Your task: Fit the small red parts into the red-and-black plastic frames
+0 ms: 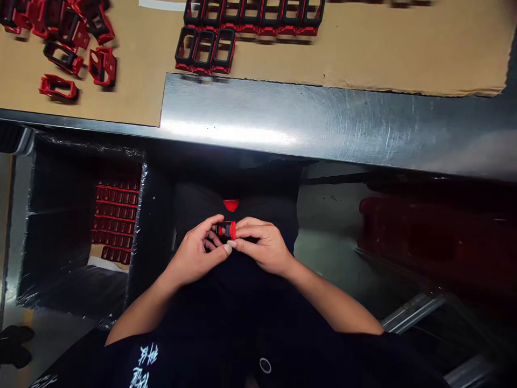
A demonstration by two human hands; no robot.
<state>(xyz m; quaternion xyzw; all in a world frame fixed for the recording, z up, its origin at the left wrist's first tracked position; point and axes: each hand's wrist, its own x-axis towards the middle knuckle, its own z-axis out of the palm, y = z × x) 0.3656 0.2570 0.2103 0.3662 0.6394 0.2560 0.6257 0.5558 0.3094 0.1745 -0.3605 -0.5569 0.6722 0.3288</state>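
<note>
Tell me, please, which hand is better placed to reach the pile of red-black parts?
Likely the left hand: it is nearer that pile than the right hand; both are at one held part.

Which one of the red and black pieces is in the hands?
The piece between the left hand and the right hand, in front of the table; those on the cardboard are untouched.

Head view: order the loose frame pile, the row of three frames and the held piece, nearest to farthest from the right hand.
1. Held piece, touching the right hand.
2. Row of three frames, ahead, on cardboard.
3. Loose frame pile, upper left.
</note>
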